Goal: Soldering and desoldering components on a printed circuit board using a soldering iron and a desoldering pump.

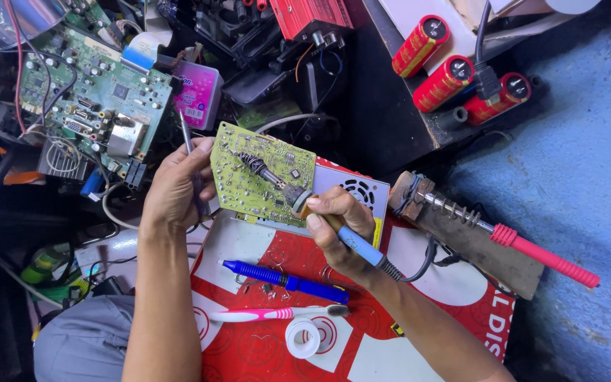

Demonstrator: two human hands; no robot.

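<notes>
We are soldering on the yellow-green circuit board (263, 173).
Our left hand (175, 191) grips the board's edge with a thin solder wire (187, 134); our right hand (337, 226) holds the blue-handled soldering iron (298, 198) tip-down on it. Next, we judge, calls for steady feeding.

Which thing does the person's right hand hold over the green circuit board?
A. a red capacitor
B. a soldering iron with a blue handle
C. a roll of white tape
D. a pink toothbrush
B. The right hand grips the soldering iron with a blue handle, its tip resting on the green circuit board; the pink toothbrush and the roll of white tape lie on the red mat below.
</notes>
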